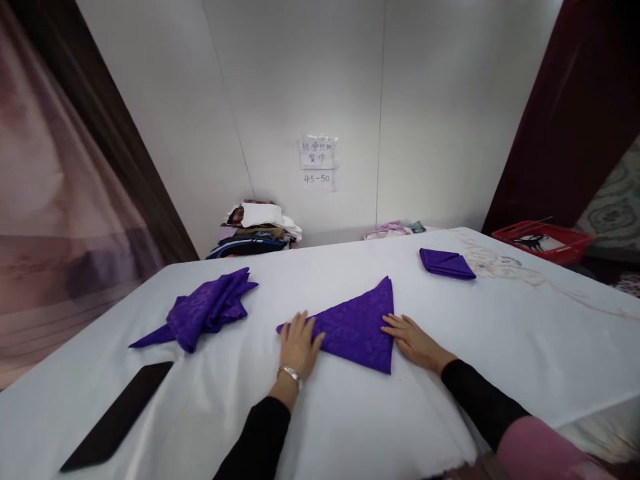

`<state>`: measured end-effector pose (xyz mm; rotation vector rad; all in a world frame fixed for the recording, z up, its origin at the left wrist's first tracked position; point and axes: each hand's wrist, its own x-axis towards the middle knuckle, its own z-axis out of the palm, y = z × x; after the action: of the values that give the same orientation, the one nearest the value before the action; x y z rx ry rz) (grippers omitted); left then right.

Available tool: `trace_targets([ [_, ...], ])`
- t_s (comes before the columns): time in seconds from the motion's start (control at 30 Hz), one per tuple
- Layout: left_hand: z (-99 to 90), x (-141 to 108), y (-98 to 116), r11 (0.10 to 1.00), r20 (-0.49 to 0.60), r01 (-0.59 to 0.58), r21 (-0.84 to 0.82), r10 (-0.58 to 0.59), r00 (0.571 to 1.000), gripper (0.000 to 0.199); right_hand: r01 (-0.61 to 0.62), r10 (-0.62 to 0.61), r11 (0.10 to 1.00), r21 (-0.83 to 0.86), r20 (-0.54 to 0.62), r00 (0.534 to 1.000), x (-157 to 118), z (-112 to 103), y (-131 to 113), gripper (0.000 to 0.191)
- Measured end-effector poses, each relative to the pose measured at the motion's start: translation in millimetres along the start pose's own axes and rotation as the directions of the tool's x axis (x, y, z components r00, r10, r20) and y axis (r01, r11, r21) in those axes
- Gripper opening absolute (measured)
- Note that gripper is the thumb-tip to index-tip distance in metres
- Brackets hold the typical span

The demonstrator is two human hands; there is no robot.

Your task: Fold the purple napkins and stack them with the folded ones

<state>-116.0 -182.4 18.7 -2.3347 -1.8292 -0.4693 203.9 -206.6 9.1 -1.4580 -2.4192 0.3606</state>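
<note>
My purple napkin (pixel 355 327) — best pressed evenly
Left fingers (pixel 294 327) spread on its narrow end; right fingers (pixel 396 331) spread at its wide edge.

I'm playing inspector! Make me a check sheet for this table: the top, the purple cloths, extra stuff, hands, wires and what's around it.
Surface: white tablecloth, creased near the front.
Job's things: purple triangle, folded, on the tablecloth; bunched purple cloth at left; folded purple cloth at far right.
Clutter: black board at near left.
Hands: left hand rests on the triangle's narrow end; right hand touches its wide edge.
Cables: nothing seen on the table.
Surroundings: clothes pile beyond the table, red basket at right, paper signs on the wall.
</note>
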Motion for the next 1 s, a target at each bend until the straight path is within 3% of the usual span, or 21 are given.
trace_targets([
  [0.1, 5.9, -8, 21, 0.986, 0.152, -0.144, -0.086, 0.156, 0.976, 0.056, -0.005, 0.005, 1.000, 0.019, 0.003, 1.000, -1, 0, 1, 0.048],
  [0.23, 7.7, -10, 25, 0.987, 0.305, -0.098, -0.127, 0.133, 0.943, 0.066, -0.066, 0.066, 0.997, 0.036, 0.006, 0.998, 0, -5, -7, 0.044],
  [0.33, 7.9, -9, 22, 0.988, 0.308, -0.099, -0.122, 0.133, 0.942, 0.068, -0.088, 0.091, 0.995, 0.040, -0.055, 0.994, 6, -11, -31, 0.046],
  [0.4, 8.5, -9, 21, 0.987, 0.301, -0.105, -0.119, 0.137, 0.944, 0.068, -0.042, 0.044, 0.998, 0.041, -0.065, 0.997, 12, -12, -54, 0.049],
  [0.53, 8.8, -10, 24, 0.988, 0.296, -0.099, -0.120, 0.131, 0.946, 0.065, 0.041, -0.044, 0.998, 0.039, 0.071, 0.997, 19, 0, -94, 0.059],
  [0.63, 7.5, -12, 22, 0.990, 0.296, -0.072, -0.122, 0.106, 0.949, 0.064, 0.041, -0.043, 0.999, 0.015, 0.176, 0.983, 15, 16, -102, 0.067],
  [0.83, 3.4, -13, -15, 0.988, 0.281, 0.143, -0.061, -0.121, 0.952, 0.067, 0.056, -0.050, 0.998, -0.039, 0.149, 0.988, 4, 32, -91, 0.065],
  [1.0, -4.3, -22, -58, 0.916, 0.218, 0.399, 0.028, -0.395, 0.892, 0.061, 0.057, -0.047, 0.996, -0.065, 0.144, 0.988, 3, 31, -92, 0.066],
])
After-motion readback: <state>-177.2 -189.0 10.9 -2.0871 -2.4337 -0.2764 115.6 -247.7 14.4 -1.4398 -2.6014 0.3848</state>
